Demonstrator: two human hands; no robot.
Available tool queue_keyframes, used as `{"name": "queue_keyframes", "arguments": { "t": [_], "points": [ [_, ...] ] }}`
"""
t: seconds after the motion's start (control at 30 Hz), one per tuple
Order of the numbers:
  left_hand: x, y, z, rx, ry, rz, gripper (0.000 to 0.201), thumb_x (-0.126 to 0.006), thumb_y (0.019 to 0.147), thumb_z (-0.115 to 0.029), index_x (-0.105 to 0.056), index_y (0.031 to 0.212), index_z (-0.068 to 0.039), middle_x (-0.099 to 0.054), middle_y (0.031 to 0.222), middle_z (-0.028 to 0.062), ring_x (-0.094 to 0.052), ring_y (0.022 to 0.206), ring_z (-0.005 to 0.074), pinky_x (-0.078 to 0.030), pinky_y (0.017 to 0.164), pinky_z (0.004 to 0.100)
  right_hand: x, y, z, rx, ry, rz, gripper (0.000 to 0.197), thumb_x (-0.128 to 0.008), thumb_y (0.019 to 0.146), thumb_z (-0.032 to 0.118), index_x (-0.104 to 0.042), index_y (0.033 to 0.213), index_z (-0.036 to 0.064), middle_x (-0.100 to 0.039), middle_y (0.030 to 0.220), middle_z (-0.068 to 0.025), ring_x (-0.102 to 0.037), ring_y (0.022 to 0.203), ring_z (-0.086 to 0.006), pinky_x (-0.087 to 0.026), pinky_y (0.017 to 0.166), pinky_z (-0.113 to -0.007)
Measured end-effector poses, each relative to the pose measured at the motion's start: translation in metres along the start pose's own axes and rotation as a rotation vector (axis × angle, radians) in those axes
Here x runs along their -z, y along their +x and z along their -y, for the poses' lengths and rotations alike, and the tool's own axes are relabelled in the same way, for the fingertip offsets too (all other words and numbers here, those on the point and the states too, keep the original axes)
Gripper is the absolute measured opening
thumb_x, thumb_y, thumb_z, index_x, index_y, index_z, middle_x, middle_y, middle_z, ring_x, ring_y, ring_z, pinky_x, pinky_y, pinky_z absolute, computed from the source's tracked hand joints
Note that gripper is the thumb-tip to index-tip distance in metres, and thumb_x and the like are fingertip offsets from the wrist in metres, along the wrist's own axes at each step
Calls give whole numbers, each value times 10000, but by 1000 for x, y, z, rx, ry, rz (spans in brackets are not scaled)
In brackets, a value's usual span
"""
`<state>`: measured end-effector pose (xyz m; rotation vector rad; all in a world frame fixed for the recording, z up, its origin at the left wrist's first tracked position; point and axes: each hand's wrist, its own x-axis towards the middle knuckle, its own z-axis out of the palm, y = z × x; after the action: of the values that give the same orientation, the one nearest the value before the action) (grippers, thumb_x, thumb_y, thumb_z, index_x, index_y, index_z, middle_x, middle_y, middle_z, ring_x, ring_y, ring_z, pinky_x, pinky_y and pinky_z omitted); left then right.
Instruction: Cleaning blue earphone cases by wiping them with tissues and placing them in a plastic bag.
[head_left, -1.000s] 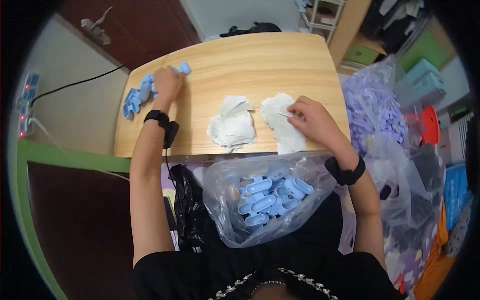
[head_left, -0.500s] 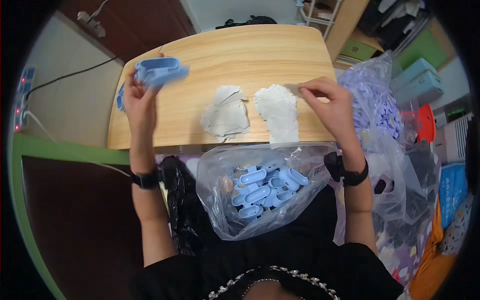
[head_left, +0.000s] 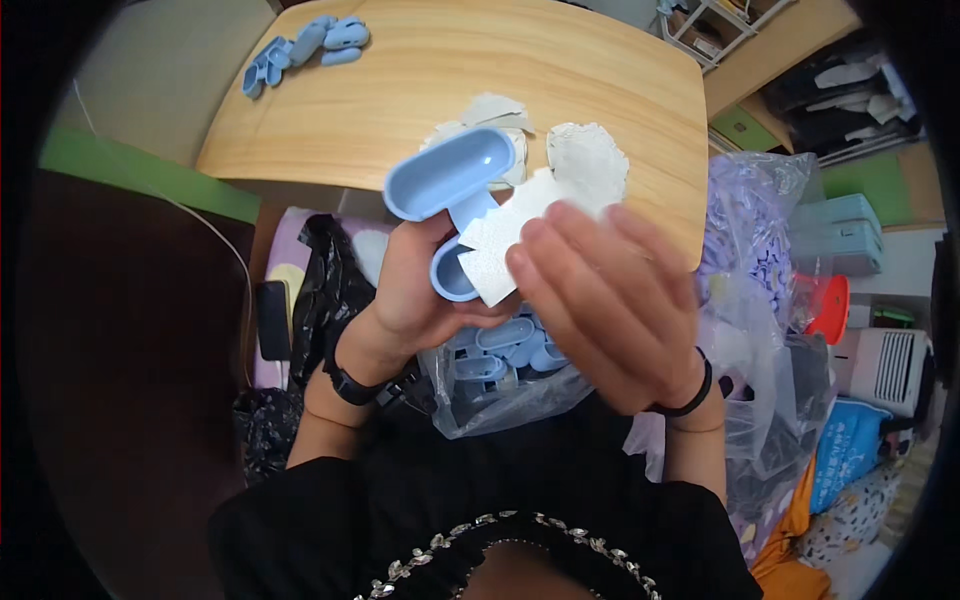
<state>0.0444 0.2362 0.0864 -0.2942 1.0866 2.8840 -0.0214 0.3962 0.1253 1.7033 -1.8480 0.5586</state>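
Note:
In front of my chest my left hand [head_left: 400,285] grips a light blue earphone-style case [head_left: 452,172], two hollow cups joined by a strap, open sides up. My right hand [head_left: 610,290], partly blurred, has a jagged-edged white sheet [head_left: 520,225] at its fingers. One end of the sheet lies over the smaller cup. Behind the case, a stack of torn white sheets [head_left: 500,108] rests on the table, partly hidden. To its right lies another torn white sheet [head_left: 585,160]. Several more blue cases [head_left: 310,45] sit together at the far left of the table.
The wooden table [head_left: 420,60] spans the far side. On my lap, a clear plastic bag [head_left: 460,420] holds several blue cases. A large bag of purple pieces [head_left: 735,220] stands at the right. Black plastic [head_left: 340,290] and a dark phone [head_left: 272,320] are at the left.
My left hand has come from the table's left side to the middle, with a blue case. My right hand has moved nearer and now has a white sheet against the case. The view has shifted.

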Motion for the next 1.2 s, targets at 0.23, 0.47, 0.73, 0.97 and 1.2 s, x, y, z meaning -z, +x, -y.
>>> {"name": "queue_keyframes", "arguments": {
  "t": [0.23, 0.47, 0.73, 0.97, 1.2],
  "points": [
    [8, 1, 11, -127, 140, -96, 516, -303, 957, -409, -542, 1159, 1, -614, 878, 88, -483, 521, 82, -317, 373, 203, -9, -5, 12, -69, 85, 112, 275, -600, 748, 77, -649, 1009, 6, -631, 998, -93, -622, 954, -226, -382, 986, -475],
    [23, 4, 23, -157, 138, -8, 521, -312, 958, -411, -545, 1160, 9, -626, 893, 95, -498, 529, 81, -314, 365, 188, -26, -13, 15, -116, 174, 117, 263, -615, 720, 66, -638, 975, 5, -604, 962, -88, -607, 935, -225, -362, 988, -537],
    [30, 6, 23, -119, 118, -31, 531, -324, 953, -423, -540, 1165, 13, -634, 967, 121, -557, 600, 96, -359, 394, 176, -33, -12, 35, -267, -61, 124, 318, -626, 688, 23, -629, 993, 113, -602, 1016, -58, -539, 996, -278, -239, 1014, -619],
    [35, -4, 27, -185, 57, -107, 539, -430, 926, -415, -477, 1238, 23, -572, 1148, 173, -617, 917, 179, -537, 612, 227, -25, -4, 28, -384, 174, 202, 352, -633, 711, -8, -602, 1039, 118, -623, 981, -59, -533, 1007, -294, -265, 1019, -584],
    [52, -34, 29, -237, 28, 157, 541, -638, 805, -197, -452, 1255, 37, -515, 1249, 222, -559, 1107, 251, -508, 870, 349, -69, 7, -47, -756, 1194, -20, 208, -680, 766, 60, -610, 959, 32, -660, 843, -78, -638, 767, -216, -504, 774, -316]
  ]
}}
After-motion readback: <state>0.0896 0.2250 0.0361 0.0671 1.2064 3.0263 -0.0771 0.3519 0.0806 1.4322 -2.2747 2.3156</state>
